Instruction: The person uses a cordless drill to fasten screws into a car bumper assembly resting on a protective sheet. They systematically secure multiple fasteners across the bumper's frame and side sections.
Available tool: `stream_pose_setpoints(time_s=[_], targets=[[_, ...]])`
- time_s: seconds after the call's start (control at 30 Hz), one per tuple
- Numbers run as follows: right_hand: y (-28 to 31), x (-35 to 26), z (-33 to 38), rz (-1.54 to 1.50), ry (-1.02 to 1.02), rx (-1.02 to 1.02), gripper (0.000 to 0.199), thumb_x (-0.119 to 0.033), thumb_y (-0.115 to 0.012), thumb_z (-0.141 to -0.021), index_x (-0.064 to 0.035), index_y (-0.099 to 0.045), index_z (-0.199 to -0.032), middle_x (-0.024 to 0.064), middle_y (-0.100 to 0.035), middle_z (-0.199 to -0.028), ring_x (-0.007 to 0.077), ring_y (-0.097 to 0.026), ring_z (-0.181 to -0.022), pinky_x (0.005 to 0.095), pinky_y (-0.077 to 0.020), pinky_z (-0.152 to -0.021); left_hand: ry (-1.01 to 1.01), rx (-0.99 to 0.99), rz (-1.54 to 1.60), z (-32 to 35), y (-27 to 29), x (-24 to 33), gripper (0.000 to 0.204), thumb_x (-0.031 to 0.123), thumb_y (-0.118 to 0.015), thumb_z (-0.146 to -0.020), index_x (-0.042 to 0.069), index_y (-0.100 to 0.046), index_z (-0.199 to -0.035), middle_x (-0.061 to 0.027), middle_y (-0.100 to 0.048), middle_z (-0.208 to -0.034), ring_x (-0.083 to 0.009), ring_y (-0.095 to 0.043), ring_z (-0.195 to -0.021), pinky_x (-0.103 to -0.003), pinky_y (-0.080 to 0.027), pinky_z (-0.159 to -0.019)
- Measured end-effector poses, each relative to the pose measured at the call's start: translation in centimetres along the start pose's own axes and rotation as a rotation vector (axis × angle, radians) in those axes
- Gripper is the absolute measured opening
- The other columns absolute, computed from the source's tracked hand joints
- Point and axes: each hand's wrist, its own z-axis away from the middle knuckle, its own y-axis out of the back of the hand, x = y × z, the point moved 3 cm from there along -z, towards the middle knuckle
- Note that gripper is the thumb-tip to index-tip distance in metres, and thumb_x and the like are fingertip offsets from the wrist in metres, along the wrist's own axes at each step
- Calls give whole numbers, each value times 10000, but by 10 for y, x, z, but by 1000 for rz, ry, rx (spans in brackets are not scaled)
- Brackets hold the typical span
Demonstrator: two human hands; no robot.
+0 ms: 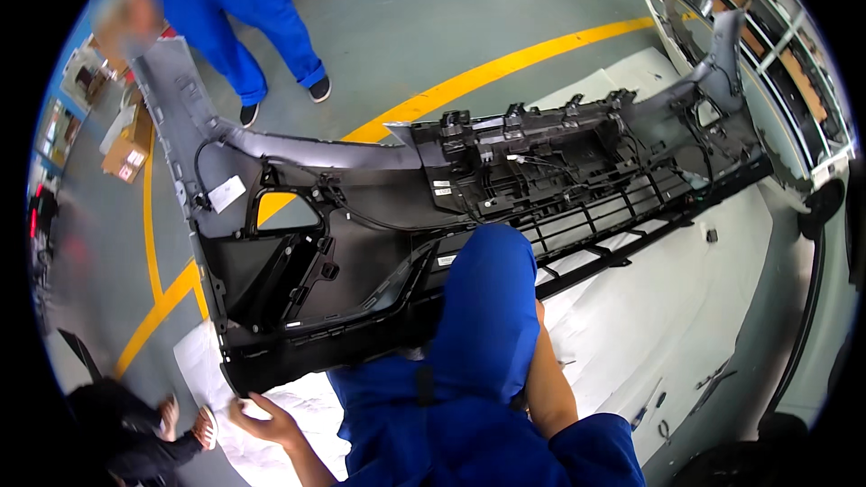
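A large car bumper (374, 198) lies across the view with its ribbed black inner side facing me. Clips, a cable and a black lower grille (595, 214) show on it. My left hand (268, 421) is at the bumper's lower left corner, fingers curved and apart from the thumb, with nothing seen between them; whether a fingertip touches the edge I cannot tell. My bent knee in blue trousers (492, 307) overlaps the bumper's lower edge. My right forearm (548, 379) runs up behind that knee, which hides the right hand.
White sheeting (667, 298) covers the floor under the bumper, with a screwdriver (640, 415) and other hand tools on the right. A person in blue trousers (225, 13) stands beyond the upper left end. Dark-clothed legs (135, 424) are lower left; a cardboard box (128, 149) stands left.
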Motion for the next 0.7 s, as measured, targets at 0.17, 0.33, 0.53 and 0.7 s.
stream_pose_setpoints(time_s=[0.17,0.33,0.53,0.7], targets=[[-6,12,12,123,38,30,516,-124,-744,-829,36,-500,-1255,185,-656,-1032,336,-678,-906,460,-557,-797,597,-234,280,-29,-27,-35,587,232,-631,-1001,-111,-432,-1434,-264,-520,-1412,-320,-538,-1284,-397,-423,-1085],[-7,9,10,185,72,58,557,-136,-751,-820,36,-480,-1275,190,-649,-1059,344,-673,-932,459,-553,-815,753,-168,582,-27,-45,-31,451,48,-527,-962,-118,-494,-1380,-234,-584,-1334,-300,-585,-1197,-366,-433,-1076],[-19,7,12,261,115,67,606,-151,-760,-808,36,-456,-1298,196,-640,-1092,353,-667,-962,458,-549,-837,782,-181,627,-26,-38,-31,532,1,-486,-874,-115,-475,-1393,-239,-571,-1344,-312,-582,-1207,-371,-440,-1077],[-7,12,20,317,160,126,647,-163,-767,-799,36,-436,-1318,201,-633,-1119,361,-662,-988,457,-545,-855,825,-227,715,-30,-40,-20,626,26,-450,-814,-109,-445,-1425,-251,-530,-1388,-322,-567,-1242,-374,-432,-1100]])
